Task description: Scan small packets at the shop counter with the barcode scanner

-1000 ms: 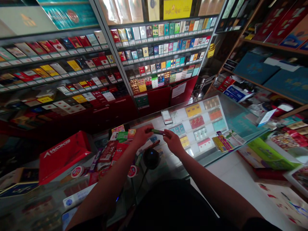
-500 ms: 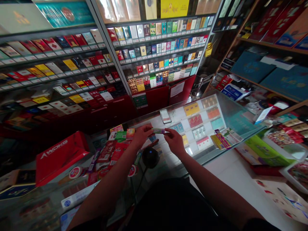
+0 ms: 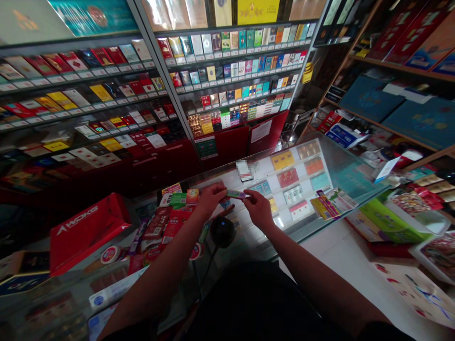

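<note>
A small, slim stick-shaped pack (image 3: 235, 194), pale green with a purple end, is stretched between my two hands above the glass counter (image 3: 249, 213). My left hand (image 3: 212, 198) pinches its left end, and the fingertips of my right hand (image 3: 256, 206) close on the purple right end. What the pack contains cannot be made out. Just below the hands stands a round black device (image 3: 222, 231) with a small blue light and a cable. Red snack packets (image 3: 173, 224) lie to the left of my left forearm, with a green packet (image 3: 178, 201) behind them.
A red WOKE box (image 3: 90, 234) stands on the counter at left. Beyond the hands lies a small white item (image 3: 245, 170), blurred out. Yellow and purple packets (image 3: 325, 206) rest near the counter's right edge. Shelves of small boxes (image 3: 234, 71) line the back wall.
The slim pack has tilted slightly, its right end dipping a little lower. Both hands keep their grip and hardly shift. The view has turned very slightly.
</note>
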### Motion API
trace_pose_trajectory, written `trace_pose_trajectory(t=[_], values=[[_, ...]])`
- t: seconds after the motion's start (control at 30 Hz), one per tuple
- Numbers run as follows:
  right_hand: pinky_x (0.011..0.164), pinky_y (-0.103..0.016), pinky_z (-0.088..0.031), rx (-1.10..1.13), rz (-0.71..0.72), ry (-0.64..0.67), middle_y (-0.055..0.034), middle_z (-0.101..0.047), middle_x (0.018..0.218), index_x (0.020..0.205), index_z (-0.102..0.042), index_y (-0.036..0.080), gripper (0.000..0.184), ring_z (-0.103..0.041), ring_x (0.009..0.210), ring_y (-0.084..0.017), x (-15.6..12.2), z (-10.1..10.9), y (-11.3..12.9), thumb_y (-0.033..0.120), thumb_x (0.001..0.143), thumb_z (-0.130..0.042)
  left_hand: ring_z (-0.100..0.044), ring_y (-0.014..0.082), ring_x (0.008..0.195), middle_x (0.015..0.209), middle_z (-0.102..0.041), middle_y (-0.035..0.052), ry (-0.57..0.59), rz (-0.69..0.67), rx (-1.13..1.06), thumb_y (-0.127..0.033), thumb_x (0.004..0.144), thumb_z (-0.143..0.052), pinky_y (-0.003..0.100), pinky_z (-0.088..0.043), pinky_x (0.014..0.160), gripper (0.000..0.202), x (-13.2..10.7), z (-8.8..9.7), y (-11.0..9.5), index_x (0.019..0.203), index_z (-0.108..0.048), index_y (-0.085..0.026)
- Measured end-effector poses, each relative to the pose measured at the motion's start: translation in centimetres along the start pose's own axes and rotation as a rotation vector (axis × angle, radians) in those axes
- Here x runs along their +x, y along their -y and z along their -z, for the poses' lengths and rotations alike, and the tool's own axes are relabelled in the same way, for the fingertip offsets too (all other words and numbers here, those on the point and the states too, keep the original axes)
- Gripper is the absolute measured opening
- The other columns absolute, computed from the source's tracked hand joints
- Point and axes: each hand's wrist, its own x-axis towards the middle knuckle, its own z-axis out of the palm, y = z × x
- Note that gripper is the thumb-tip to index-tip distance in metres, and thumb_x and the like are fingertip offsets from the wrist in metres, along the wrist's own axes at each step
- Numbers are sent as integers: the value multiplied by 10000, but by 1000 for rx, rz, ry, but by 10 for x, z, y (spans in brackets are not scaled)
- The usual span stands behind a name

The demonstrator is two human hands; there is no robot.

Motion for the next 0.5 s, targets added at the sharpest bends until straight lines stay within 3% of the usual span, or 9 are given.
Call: trace_pose_trajectory(t=[0.17, 0.37, 0.5], values=[[810, -338, -566, 20, -34, -37, -30, -790, 900, 1168, -757, 219, 356, -713, 788, -200, -1, 1, 1, 340, 845, -668, -726, 192, 766, 897, -782, 66, -31, -8, 34, -436, 635, -888, 344, -602, 755, 424, -2, -1, 1, 929, -776, -151], [844, -354, -578, -14, -15, -75, -50, -798, 951, 1129, -763, 219, 334, -730, 818, -208, -7, 4, 2, 323, 825, -670, -715, 189, 727, 795, -765, 47, -56, -40, 105, -410, 663, -867, 336, -598, 751, 338, -5, -2, 9, 879, -795, -160], [826, -356, -589, 4, -52, -82, -49, -799, 923, 1115, -762, 214, 330, -734, 804, -213, -7, 5, -4, 355, 828, -682, -749, 214, 802, 906, -787, 76, -48, -21, 55, -437, 704, -844, 366, -614, 792, 404, -8, -4, 8, 983, -786, -152]])
